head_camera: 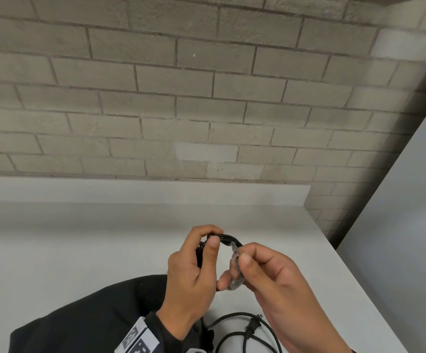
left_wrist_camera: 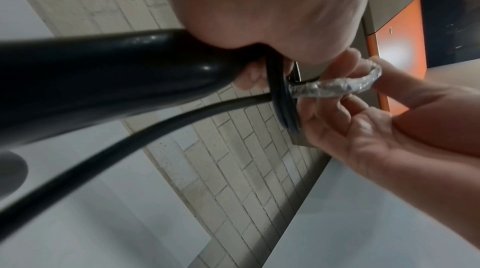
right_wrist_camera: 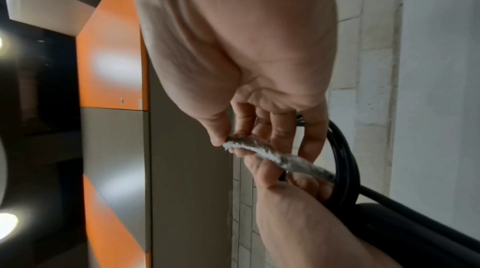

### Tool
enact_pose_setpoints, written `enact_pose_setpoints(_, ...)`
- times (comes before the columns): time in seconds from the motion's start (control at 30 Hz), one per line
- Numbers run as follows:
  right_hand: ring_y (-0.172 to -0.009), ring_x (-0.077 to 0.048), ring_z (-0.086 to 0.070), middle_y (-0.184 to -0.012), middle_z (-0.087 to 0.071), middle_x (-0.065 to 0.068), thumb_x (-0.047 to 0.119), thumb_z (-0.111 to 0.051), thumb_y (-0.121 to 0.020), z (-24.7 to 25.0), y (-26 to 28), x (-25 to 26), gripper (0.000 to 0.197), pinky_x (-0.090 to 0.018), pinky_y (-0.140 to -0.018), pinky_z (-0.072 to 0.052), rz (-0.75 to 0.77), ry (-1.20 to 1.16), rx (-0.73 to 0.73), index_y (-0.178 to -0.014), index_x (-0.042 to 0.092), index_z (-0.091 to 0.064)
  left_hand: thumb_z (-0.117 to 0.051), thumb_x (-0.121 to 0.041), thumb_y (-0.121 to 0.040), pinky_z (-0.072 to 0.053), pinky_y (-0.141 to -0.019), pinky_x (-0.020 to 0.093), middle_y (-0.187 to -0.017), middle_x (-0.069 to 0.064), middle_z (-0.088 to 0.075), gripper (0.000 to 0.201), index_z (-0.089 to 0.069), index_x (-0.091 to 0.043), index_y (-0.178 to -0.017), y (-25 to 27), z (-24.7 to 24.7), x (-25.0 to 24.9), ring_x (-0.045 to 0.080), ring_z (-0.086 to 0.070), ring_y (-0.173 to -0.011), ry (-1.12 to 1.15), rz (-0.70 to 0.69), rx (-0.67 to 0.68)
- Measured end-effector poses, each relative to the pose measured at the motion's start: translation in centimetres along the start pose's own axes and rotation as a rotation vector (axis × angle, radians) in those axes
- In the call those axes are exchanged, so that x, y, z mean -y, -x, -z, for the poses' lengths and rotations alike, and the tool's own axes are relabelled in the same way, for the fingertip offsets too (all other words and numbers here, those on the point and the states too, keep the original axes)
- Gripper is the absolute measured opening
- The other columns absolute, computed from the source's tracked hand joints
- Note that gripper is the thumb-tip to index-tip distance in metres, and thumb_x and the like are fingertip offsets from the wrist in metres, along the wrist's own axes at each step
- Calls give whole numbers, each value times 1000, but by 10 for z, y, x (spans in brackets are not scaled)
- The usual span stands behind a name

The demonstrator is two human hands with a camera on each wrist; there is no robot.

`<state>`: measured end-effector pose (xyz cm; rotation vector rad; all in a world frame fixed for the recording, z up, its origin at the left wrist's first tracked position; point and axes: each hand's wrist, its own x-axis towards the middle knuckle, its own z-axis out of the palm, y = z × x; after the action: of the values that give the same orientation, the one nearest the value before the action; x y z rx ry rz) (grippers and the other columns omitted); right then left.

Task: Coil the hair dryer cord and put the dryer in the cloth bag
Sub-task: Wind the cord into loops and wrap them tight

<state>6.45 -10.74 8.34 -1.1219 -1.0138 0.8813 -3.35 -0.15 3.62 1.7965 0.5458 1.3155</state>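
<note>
Both hands work above the white desk, where the dark cloth bag lies waiting. The left hand grips the coiled cord beside the dryer's handle; the right hand pinches a clear tie around the coil. Loose cord and plug remain; bagging seems undone.

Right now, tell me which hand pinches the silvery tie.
The right hand pinches the silvery tie between thumb and fingers. The left hand instead grips the bundled black cord.
</note>
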Motion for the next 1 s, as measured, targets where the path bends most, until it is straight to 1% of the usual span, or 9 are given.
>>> enact_pose_setpoints(0.1,-79,-24,-63,-78,-69,-7,48,-78,-74,-4,2,-1,41,-30,-78,-51,35,-8,56,-87,10,-66,-36,-71,-92,-36,-40,30,-50,-6,-52,40,-53,-35,-84,1,-3,5,3,-41,-41,-13,12,-45)
enact_pose_setpoints(0.17,-84,-22,-63,-87,-68,-7,31,-85,-71,-4,5,-7,34,-30,-81,-50,85,33,105,-93,10,-68,-36,-71,-92,-37,-40,29,-50,-5,-50,40,-50,-35,-80,1,-2,6,4,-43,-41,-5,15,-68)
enact_pose_setpoints(0.3,-104,-21,-63,-108,-62,4,-3,-70,-78,-3,8,-36,29,-28,-88,-49,209,333,7,-94,21,-71,-38,-73,-90,-39,-39,33,-51,-5,-51,39,-53,-38,-81,-1,2,10,5,-41,-41,4,32,-76)
enact_pose_setpoints(0.43,-102,-3,-62,-110,-62,13,3,-65,-87,-6,7,-56,21,-11,-84,-47,456,757,-138,-94,22,-66,-39,-73,-90,-36,-41,20,-51,-13,-54,41,-56,-36,-83,-2,1,8,1,-40,-39,8,17,-58)
enact_pose_setpoints(0.53,-89,-3,-66,-98,-67,14,9,-66,-89,-8,10,-48,15,-19,-74,-54,482,809,-157,-97,21,-67,-40,-71,-90,-33,-43,11,-52,-19,-54,43,-58,-33,-85,-3,0,4,0,-41,-38,-2,-16,-59)
enact_pose_setpoints(0.63,-66,-16,-72,-90,-74,5,7,-73,-84,-8,13,-24,28,-36,-71,-58,234,470,-241,-95,32,-71,-42,-69,-92,-32,-41,14,-51,-22,-53,42,-61,-32,-86,-4,2,4,-1,-39,-37,-7,-37,-70)
enact_pose_setpoints(0.7,-50,-22,-66,-83,-76,-9,13,-82,-74,-4,13,-9,25,-41,-63,-57,127,179,-253,-91,27,-72,-44,-69,-91,-29,-40,16,-47,-20,-49,47,-65,-28,-85,-4,3,6,-1,-35,-37,5,-28,-85)
enact_pose_setpoints(0.83,-57,-18,-63,-59,-68,-10,54,-91,-45,2,11,3,55,-24,-57,-53,99,-202,-173,-82,16,-76,-43,-71,-90,-27,-41,15,-43,-14,-42,47,-65,-30,-82,-3,1,6,0,-31,-38,2,-33,-92)
enact_pose_setpoints(1.0,-61,-29,-64,-60,-59,-12,45,-94,-47,-2,8,-10,57,-45,-73,-57,25,-467,-177,-84,8,-72,-42,-69,-92,-32,-42,20,-48,-10,-46,45,-62,-31,-82,-1,2,9,2,-36,-41,15,-27,0)
